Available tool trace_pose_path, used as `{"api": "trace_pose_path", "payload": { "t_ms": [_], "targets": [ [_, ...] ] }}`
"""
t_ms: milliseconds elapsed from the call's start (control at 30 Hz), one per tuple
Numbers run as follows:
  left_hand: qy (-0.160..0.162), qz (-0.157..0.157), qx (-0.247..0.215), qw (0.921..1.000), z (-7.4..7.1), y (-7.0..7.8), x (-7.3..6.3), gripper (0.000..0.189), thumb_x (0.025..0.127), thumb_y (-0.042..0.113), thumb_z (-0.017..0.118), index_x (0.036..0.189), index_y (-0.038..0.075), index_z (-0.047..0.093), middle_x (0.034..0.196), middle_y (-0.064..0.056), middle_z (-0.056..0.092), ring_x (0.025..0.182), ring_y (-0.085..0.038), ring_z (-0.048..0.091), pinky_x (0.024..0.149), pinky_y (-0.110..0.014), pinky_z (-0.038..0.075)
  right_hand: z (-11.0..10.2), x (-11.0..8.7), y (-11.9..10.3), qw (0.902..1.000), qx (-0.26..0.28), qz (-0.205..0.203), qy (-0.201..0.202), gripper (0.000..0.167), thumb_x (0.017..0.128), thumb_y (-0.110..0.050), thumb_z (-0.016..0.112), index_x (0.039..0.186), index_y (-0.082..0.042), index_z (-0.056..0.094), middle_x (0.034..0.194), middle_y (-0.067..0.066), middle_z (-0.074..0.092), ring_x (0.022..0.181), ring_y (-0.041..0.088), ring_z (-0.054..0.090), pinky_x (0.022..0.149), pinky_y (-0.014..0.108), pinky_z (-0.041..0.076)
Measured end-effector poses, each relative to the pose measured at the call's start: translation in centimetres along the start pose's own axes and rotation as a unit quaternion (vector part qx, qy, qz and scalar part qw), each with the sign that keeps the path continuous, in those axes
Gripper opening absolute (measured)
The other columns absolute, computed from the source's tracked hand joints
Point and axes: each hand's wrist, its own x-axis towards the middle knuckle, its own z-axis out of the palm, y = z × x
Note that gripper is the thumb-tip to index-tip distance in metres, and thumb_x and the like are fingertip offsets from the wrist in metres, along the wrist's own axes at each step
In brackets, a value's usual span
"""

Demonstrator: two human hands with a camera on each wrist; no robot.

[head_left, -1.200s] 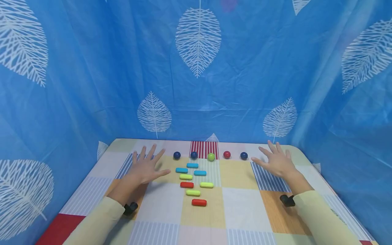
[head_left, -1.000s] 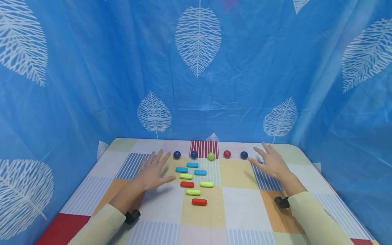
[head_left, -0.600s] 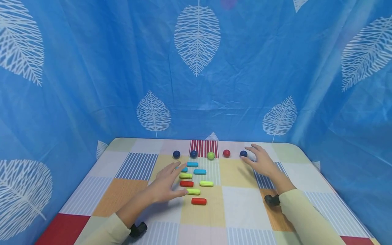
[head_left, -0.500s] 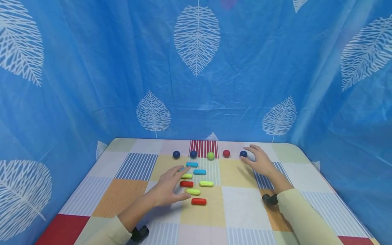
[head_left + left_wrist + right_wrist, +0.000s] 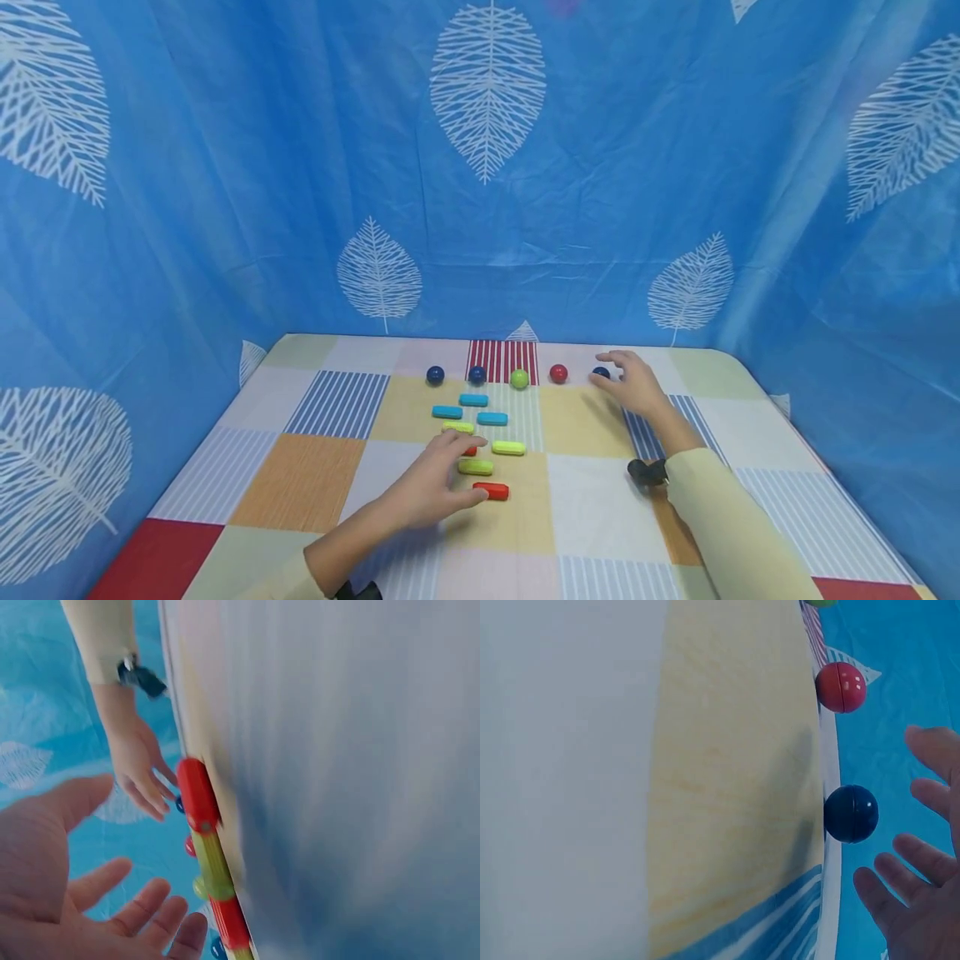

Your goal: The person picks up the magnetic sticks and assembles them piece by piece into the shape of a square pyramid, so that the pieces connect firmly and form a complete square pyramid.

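My left hand (image 5: 435, 482) hovers with spread, loosely bent fingers over the front of a group of small rounded bars. Its thumb overlaps the end of the nearest red bar (image 5: 497, 492). A yellow-green bar (image 5: 477, 468) lies between thumb and fingers, and the fingers partly hide another red bar (image 5: 471, 451). In the left wrist view the palm (image 5: 97, 907) holds nothing. My right hand (image 5: 636, 387) stands beside the rightmost navy ball (image 5: 851, 814), thumb and fingers parted around it. A gap shows between that ball and the fingers in the right wrist view.
Along the back of the table run a red ball (image 5: 558, 373), a green ball (image 5: 519, 378) and two more navy balls (image 5: 477, 375). Blue bars (image 5: 492, 419) and other yellow-green bars (image 5: 508, 448) lie in front. A blue leaf-print curtain (image 5: 585, 208) encloses the checked tablecloth (image 5: 592, 508).
My left hand has come from the left side toward the front bars, moving right and nearer. The right hand has moved left to the rightmost navy ball. Balls and bars have stayed put.
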Motion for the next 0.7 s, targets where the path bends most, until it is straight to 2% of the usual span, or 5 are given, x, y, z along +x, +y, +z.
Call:
{"api": "trace_pose_path", "payload": {
  "t_ms": [200,300,433,567,700],
  "targets": [
    [0.011,-0.003,-0.017,0.9998,0.8,0.9,-0.1,0.048,0.085,0.022,0.083,0.128,0.008,0.067,0.122,-0.005,0.064,0.112,-0.024,0.062,0.100,-0.045,0.053,0.2,0.3,0.0,0.9995,0.007,0.032,-0.004,0.048,0.098,-0.029,0.069,0.138,-0.003,0.062,0.147,0.028,0.051,0.130,0.050,0.054,0.105,0.060,0.049],
    [0.000,-0.009,-0.020,0.9997,1.0,1.1,0.0,0.041,0.083,0.018,0.084,0.121,0.007,0.071,0.112,-0.003,0.066,0.103,-0.020,0.063,0.094,-0.037,0.055,0.4,0.4,-0.1,0.9991,0.013,0.040,-0.008,0.046,0.098,-0.027,0.070,0.137,-0.003,0.063,0.147,0.028,0.051,0.130,0.051,0.054,0.106,0.061,0.048],
    [-0.017,-0.022,-0.020,0.9994,1.4,1.1,0.3,0.037,0.082,0.016,0.085,0.116,0.007,0.073,0.107,-0.001,0.068,0.095,-0.015,0.062,0.088,-0.030,0.055,0.5,0.6,-0.3,0.9982,0.020,0.055,-0.013,0.044,0.098,-0.026,0.070,0.135,-0.003,0.064,0.146,0.029,0.050,0.130,0.050,0.053,0.104,0.060,0.049],
    [-0.033,-0.030,-0.009,0.9989,1.7,1.1,0.7,0.033,0.082,0.015,0.085,0.113,0.008,0.075,0.104,0.002,0.071,0.092,-0.010,0.062,0.086,-0.028,0.056,0.8,0.7,-0.2,0.9965,0.033,0.075,-0.020,0.043,0.097,-0.024,0.071,0.134,-0.004,0.065,0.144,0.029,0.052,0.129,0.048,0.054,0.102,0.058,0.052],
    [-0.049,-0.033,0.009,0.9982,2.0,1.1,1.1,0.026,0.082,0.013,0.084,0.108,0.009,0.077,0.098,0.006,0.071,0.088,-0.006,0.059,0.083,-0.026,0.055,1.0,0.9,0.2,0.9965,0.043,0.070,-0.017,0.041,0.095,-0.020,0.073,0.131,-0.002,0.066,0.138,0.030,0.057,0.124,0.047,0.059,0.097,0.054,0.055]
  ]
}}
